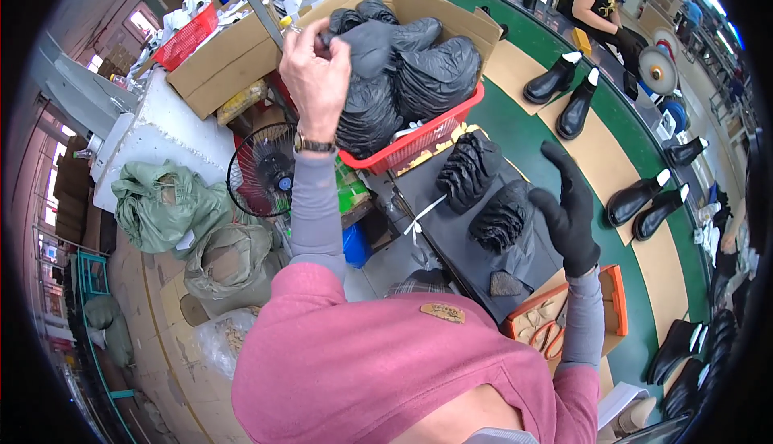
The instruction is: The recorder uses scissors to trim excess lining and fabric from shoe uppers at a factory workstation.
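Observation:
My bare left hand (314,78), a watch on its wrist, is raised beside a red basket (427,142) filled with black plastic-wrapped bundles (439,78). Its fingers are curled together; a smooth dark piece (369,49) shows just beyond the thumb, and I cannot tell whether they grip it. My right hand (573,214) wears a black glove, thumb and fingers apart with nothing between them. It hovers right of two stacks of black ruffled pieces, the farther stack (467,170) and the nearer stack (503,217), on a dark work surface (435,235). A small dark block (506,284) lies nearer me.
An orange-rimmed box (613,303) with orange-handled scissors (547,338) sits below my right forearm. Black ankle boots (578,106) stand along the green conveyor (523,130). A black fan (270,170) and green sacks (165,202) are left. Another person (596,1) works across the conveyor.

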`<control>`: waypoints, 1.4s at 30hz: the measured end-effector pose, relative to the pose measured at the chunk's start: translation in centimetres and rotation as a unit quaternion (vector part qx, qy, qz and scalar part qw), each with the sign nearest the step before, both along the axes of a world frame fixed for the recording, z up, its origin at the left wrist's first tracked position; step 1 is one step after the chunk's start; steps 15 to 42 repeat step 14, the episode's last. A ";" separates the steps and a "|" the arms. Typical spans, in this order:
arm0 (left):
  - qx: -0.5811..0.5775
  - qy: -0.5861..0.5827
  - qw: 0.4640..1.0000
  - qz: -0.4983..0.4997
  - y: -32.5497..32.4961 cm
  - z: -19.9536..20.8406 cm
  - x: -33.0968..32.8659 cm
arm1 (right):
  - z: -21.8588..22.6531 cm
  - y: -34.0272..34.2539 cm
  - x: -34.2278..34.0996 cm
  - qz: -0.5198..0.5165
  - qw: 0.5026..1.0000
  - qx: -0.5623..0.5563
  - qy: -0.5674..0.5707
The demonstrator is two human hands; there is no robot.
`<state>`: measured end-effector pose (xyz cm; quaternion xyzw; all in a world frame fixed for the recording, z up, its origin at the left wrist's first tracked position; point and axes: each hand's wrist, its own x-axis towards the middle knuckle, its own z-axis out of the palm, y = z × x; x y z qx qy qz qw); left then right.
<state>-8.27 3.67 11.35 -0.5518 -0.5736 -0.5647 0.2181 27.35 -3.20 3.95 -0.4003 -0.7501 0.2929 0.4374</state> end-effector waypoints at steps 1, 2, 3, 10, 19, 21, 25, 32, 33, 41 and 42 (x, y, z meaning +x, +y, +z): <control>0.025 -0.012 0.999 -0.032 -1.5 1.1 2.6 | 1.0 -0.9 -0.7 -0.044 0.991 0.116 -0.043; 0.029 -0.005 0.995 -0.093 -2.7 1.7 5.2 | 2.2 -1.7 -1.3 -0.040 0.992 0.114 -0.044; 0.035 0.004 0.988 -0.148 -3.9 1.9 7.8 | 3.4 -2.6 -1.9 -0.086 0.964 0.219 -0.125; -0.098 -0.186 0.798 -0.565 -8.1 -3.5 21.3 | 1.1 -5.6 0.1 -0.238 0.948 0.179 -0.113; -0.065 0.069 0.864 -0.495 -9.5 -8.1 24.5 | 1.5 -8.8 1.9 -0.263 0.962 0.000 0.077; -0.065 0.069 0.864 -0.495 -9.5 -8.1 24.5 | 1.5 -8.8 1.9 -0.263 0.962 0.000 0.077; -0.065 0.069 0.864 -0.495 -9.5 -8.1 24.5 | 1.5 -8.8 1.9 -0.263 0.962 0.000 0.077; -0.065 0.069 0.864 -0.495 -9.5 -8.1 24.5 | 1.5 -8.8 1.9 -0.263 0.962 0.000 0.077; -0.065 0.069 0.864 -0.495 -9.5 -8.1 24.5 | 1.5 -8.8 1.9 -0.263 0.962 0.000 0.077; -0.065 0.069 0.864 -0.495 -9.5 -8.1 24.5 | 1.5 -8.8 1.9 -0.263 0.962 0.000 0.077; -0.065 0.069 0.864 -0.495 -9.5 -8.1 24.5 | 1.5 -8.8 1.9 -0.263 0.962 0.000 0.077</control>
